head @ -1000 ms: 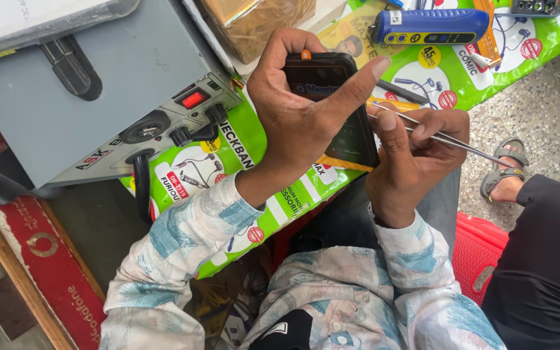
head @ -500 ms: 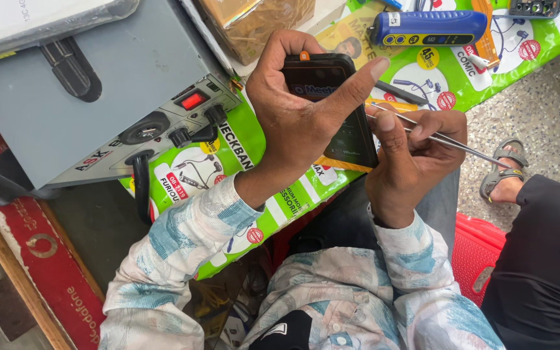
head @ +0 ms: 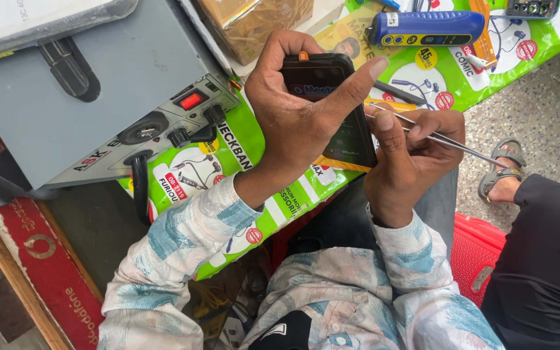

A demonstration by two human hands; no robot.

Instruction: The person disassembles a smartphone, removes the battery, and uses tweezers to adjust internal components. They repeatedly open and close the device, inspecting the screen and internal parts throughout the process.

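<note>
Above the green surface (head: 273, 194), the left hand (head: 293, 123) clasps a black phone (head: 332, 110) in a tight grip; the right hand (head: 409, 162) pinches metal tweezers (head: 448, 140).

A black rectangular smartphone (head: 332, 110) with an orange button on its far edge is held off the table, tilted, its dark glossy face towards the camera. The left hand (head: 296, 120) wraps around it from the left, forefinger stretched across the screen. Thin silver metal tweezers (head: 448, 139) lie slanted in the right hand (head: 409, 155), their tips at the phone's right edge.
</note>
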